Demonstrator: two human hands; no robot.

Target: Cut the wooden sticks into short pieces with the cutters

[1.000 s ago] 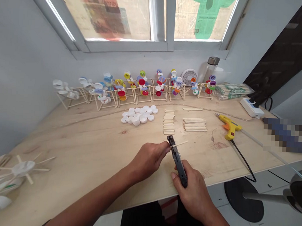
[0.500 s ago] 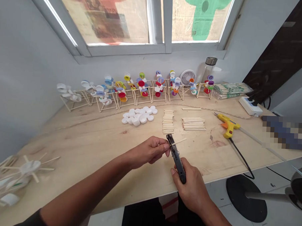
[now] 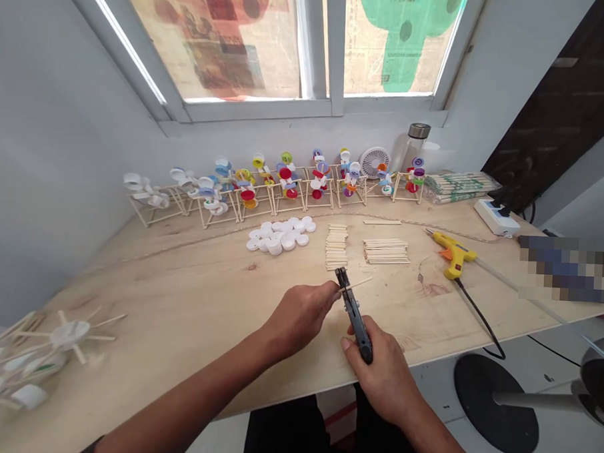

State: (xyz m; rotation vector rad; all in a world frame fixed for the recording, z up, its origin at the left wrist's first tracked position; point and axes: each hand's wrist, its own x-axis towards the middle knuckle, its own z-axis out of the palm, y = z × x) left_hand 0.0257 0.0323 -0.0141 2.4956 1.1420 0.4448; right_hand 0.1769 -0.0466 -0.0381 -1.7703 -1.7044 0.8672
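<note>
My right hand (image 3: pixel 383 363) is wrapped round the handle of a dark multi-tool or cutter (image 3: pixel 356 322), its head pointing away from me. Just left of the tool's head, my left hand (image 3: pixel 301 316) pinches the near end of a thin wooden stick (image 3: pixel 362 282), which crosses the tool's head and sticks out to the right. Beyond the hands lie a column of short sticks (image 3: pixel 336 247) and a stack of longer sticks (image 3: pixel 386 251). White bottle caps (image 3: pixel 280 235) are gathered to the left of them.
Stick frames with coloured cap wheels (image 3: pixel 283 189) line the back. A yellow glue gun (image 3: pixel 453 253) lies right, near a power strip (image 3: pixel 496 217). A fan (image 3: pixel 375 163), bottle (image 3: pixel 414 148) and bagged sticks (image 3: pixel 458 186) stand behind. Cap-and-stick wheels (image 3: pixel 70 335) lie at the left.
My left hand has turned so its back shows more, still pinching the stick. The tool in my right hand has barely moved. The whole view has shifted slightly.
</note>
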